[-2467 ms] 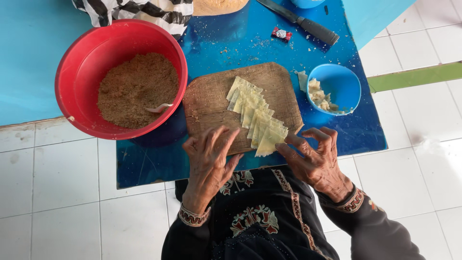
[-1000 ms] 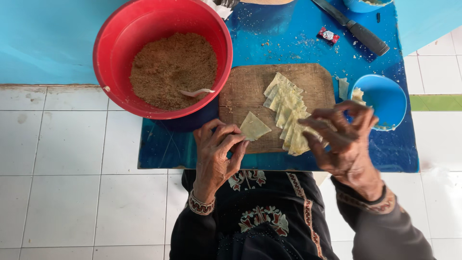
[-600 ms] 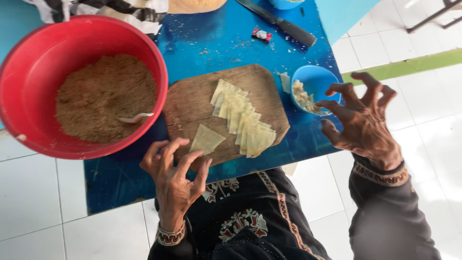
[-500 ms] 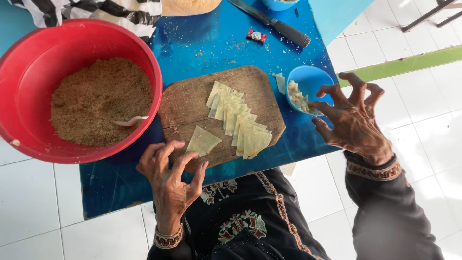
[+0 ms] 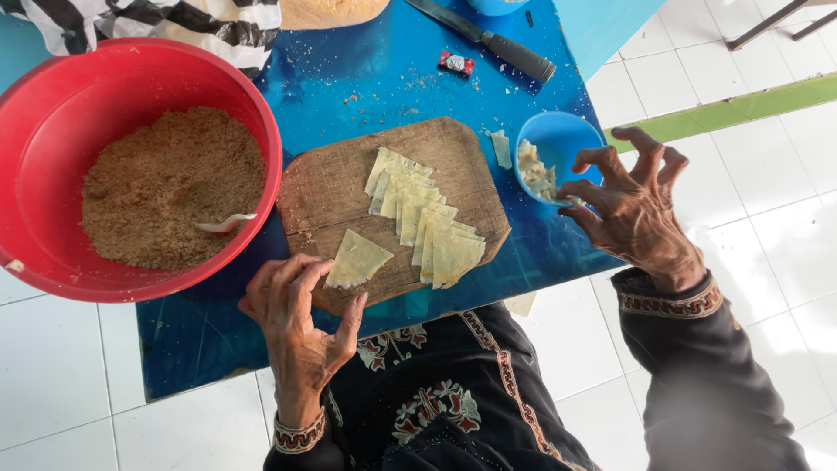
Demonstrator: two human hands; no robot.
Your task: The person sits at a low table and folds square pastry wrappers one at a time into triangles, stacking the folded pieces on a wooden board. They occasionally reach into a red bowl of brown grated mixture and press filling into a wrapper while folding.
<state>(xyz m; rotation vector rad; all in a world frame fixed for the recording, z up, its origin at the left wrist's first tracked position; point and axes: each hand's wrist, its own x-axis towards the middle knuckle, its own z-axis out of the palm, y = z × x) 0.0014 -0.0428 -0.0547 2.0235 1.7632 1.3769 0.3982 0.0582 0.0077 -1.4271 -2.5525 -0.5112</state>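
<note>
Neither hand grips anything: the left hand point(image 5: 296, 327) lies with fingers spread and loose at the near edge of the wooden cutting board point(image 5: 331, 187), its fingertips just beside a single pale dough wrapper point(image 5: 356, 260) lying apart on the board, and the right hand point(image 5: 636, 209) hovers clawed and empty to the right of the board, fingertips at the rim of a small blue bowl point(image 5: 567, 139)

Left of the board sits a big red bowl point(image 5: 52, 148) of brown crumbly filling point(image 5: 170, 183), with a white spoon point(image 5: 225, 223) resting in it on the side toward the board. Under the board lies a blue mat point(image 5: 366, 70), dusted with crumbs. On the board's middle and right, a fanned stack of wrappers point(image 5: 427, 222) overlaps in a row. The small blue bowl, just right of the board, holds a pale lumpy paste point(image 5: 534, 170). Beyond the board, a dark-handled knife point(image 5: 488, 37) lies slantwise, and a small red sweet wrapper point(image 5: 456, 63) sits nearer the board than the knife
</note>
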